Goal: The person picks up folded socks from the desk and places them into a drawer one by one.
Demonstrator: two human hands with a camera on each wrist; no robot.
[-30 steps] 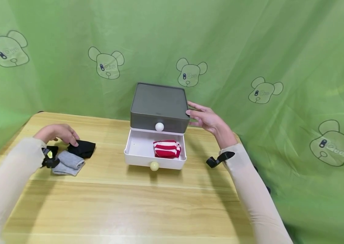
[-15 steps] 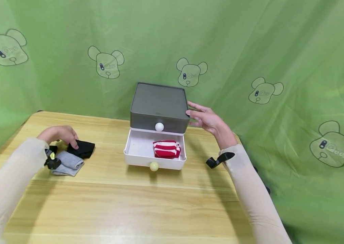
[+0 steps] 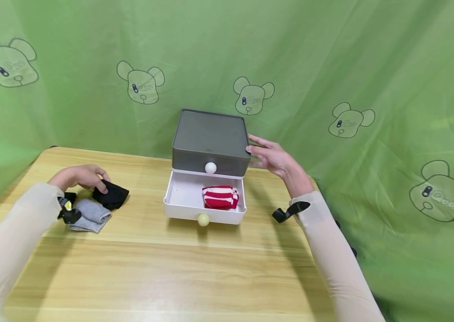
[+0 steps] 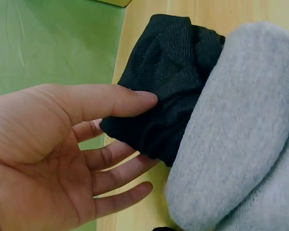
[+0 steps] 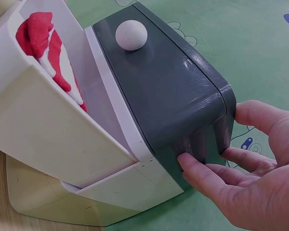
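A folded black sock (image 4: 159, 67) is pinched by my left hand (image 3: 83, 175), thumb on its upper face and fingers beneath. In the head view the sock tilts up at the near side of the thumb. Right beside it lies a folded grey sock (image 3: 91, 214), which overlaps the black one in the left wrist view. My right hand (image 3: 273, 156) rests its fingertips against the right side of a small drawer cabinet (image 3: 212, 132) with a dark grey top. The cabinet's white lower drawer (image 3: 182, 210) is pulled out, and a red-and-white striped sock (image 3: 220, 197) lies in its right half.
The upper drawer with a white knob (image 3: 210, 167) is closed. A pale yellow knob (image 3: 203, 219) sticks out from the pulled-out drawer. Everything stands on a wooden table (image 3: 162, 277), with a green curtain (image 3: 194, 53) behind and to the right.
My left thumb and fingers have closed on the black sock and raised its edge, shifting it slightly right. The right hand, cabinet and drawer have stayed in place.
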